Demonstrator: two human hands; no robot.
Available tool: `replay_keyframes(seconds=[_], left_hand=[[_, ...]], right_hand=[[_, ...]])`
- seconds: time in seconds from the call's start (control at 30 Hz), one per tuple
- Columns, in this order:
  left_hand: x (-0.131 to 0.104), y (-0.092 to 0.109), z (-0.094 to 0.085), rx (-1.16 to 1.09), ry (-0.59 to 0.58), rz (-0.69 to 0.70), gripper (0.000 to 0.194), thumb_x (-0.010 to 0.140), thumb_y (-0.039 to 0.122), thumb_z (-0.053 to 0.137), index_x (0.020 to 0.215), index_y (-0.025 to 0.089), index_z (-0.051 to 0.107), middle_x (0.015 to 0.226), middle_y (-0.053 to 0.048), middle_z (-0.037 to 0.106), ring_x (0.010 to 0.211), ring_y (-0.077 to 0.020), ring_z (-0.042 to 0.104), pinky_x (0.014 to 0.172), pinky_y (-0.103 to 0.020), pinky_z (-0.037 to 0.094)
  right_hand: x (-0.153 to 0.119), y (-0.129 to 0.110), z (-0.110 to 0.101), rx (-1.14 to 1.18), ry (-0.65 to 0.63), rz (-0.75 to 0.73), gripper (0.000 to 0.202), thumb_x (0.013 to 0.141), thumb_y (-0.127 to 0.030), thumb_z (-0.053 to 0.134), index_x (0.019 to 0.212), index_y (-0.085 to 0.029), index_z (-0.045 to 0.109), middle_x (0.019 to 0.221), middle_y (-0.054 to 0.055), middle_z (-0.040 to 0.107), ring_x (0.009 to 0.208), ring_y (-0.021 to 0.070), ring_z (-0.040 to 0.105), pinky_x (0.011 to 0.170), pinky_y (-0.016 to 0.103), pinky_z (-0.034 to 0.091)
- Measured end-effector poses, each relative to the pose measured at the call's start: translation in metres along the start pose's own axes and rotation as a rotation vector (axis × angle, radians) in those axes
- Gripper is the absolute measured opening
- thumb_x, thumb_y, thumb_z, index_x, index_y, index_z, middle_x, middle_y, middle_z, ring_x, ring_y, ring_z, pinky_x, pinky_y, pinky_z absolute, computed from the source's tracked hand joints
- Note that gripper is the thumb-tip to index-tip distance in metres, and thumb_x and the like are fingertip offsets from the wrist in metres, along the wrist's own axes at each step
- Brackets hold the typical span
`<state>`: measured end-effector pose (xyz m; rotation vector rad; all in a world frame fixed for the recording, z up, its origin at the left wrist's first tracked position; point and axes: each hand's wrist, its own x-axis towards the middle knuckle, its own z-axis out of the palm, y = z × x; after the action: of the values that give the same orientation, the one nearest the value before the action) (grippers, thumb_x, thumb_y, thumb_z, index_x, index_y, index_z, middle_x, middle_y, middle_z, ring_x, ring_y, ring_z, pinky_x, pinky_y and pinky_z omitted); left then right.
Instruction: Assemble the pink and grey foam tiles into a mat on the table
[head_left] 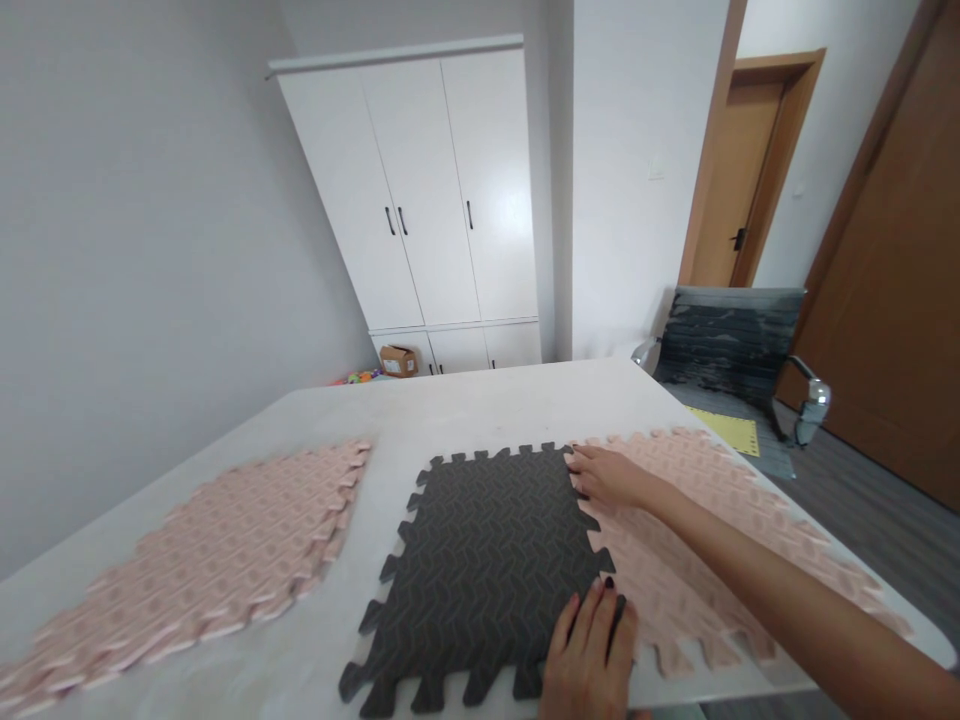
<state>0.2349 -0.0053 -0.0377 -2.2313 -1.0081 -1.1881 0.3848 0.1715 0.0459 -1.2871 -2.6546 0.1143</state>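
Observation:
A dark grey foam mat tile (487, 550) with toothed puzzle edges lies on the white table. Along its right side it meets a pink foam mat tile (675, 560); its teeth seem to lie over or in the pink edge, and I cannot tell how fully they interlock. My left hand (589, 645) rests flat on the grey tile's near right corner, fingers stretched forward. Farther up the same seam, my right hand (609, 478) presses its outstretched fingers on the joint near the far corner. On the left lies a stack of pink foam tiles (225, 545).
The white table (480, 400) runs toward a white wardrobe (427, 190). A cardboard box (398, 361) and colourful small items (360, 378) sit beyond its far edge. At right stand a dark chair (727, 340) with metal arms and a wooden door (885, 260).

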Motion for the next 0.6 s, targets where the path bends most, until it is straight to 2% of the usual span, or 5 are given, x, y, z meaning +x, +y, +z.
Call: replay_keyframes(seconds=[0.17, 0.33, 0.43, 0.53, 0.6], left_hand=[[0.007, 0.002, -0.003, 0.0, 0.08, -0.029, 0.055, 0.091, 0.049, 0.022, 0.106, 0.02, 0.066, 0.108, -0.003, 0.069, 0.113, -0.017, 0.056, 0.089, -0.032, 0.043], [0.005, 0.002, 0.0, 0.059, 0.058, -0.014, 0.037, 0.088, 0.04, 0.039, 0.105, 0.022, 0.065, 0.107, -0.003, 0.07, 0.111, -0.0165, 0.057, 0.087, -0.031, 0.045], [0.003, 0.001, -0.003, 0.055, 0.053, 0.0, 0.041, 0.086, 0.046, 0.04, 0.107, 0.021, 0.064, 0.11, -0.004, 0.069, 0.113, -0.0182, 0.056, 0.089, -0.032, 0.045], [0.001, 0.002, -0.009, 0.006, -0.042, 0.004, 0.053, 0.079, 0.051, 0.048, 0.118, 0.018, 0.06, 0.119, -0.006, 0.065, 0.117, -0.0219, 0.054, 0.093, -0.035, 0.046], [0.001, 0.003, -0.016, -0.047, -0.18, -0.018, 0.061, 0.073, 0.048, 0.057, 0.126, 0.018, 0.053, 0.127, -0.007, 0.06, 0.12, -0.0241, 0.052, 0.097, -0.038, 0.046]], right_hand=[[0.012, 0.004, 0.015, 0.014, -0.064, 0.1, 0.062, 0.092, -0.051, 0.032, 0.139, -0.012, 0.038, 0.148, 0.016, 0.032, 0.137, 0.0269, 0.028, 0.109, 0.047, 0.027], [0.009, -0.004, 0.034, -0.027, -0.033, 0.149, 0.068, 0.093, -0.053, 0.016, 0.145, -0.009, 0.027, 0.151, 0.016, 0.025, 0.14, 0.0274, 0.021, 0.109, 0.055, 0.021], [0.008, -0.005, 0.033, -0.013, -0.035, 0.156, 0.069, 0.093, -0.054, 0.015, 0.145, -0.01, 0.026, 0.151, 0.016, 0.026, 0.14, 0.0268, 0.021, 0.109, 0.053, 0.021], [0.008, 0.0, 0.03, 0.028, -0.027, 0.152, 0.07, 0.092, -0.058, 0.016, 0.146, -0.015, 0.026, 0.152, 0.013, 0.025, 0.14, 0.0256, 0.021, 0.11, 0.052, 0.018], [0.009, 0.007, 0.028, 0.078, -0.042, 0.152, 0.07, 0.091, -0.059, 0.014, 0.145, -0.016, 0.028, 0.152, 0.012, 0.026, 0.139, 0.024, 0.022, 0.111, 0.05, 0.016]])
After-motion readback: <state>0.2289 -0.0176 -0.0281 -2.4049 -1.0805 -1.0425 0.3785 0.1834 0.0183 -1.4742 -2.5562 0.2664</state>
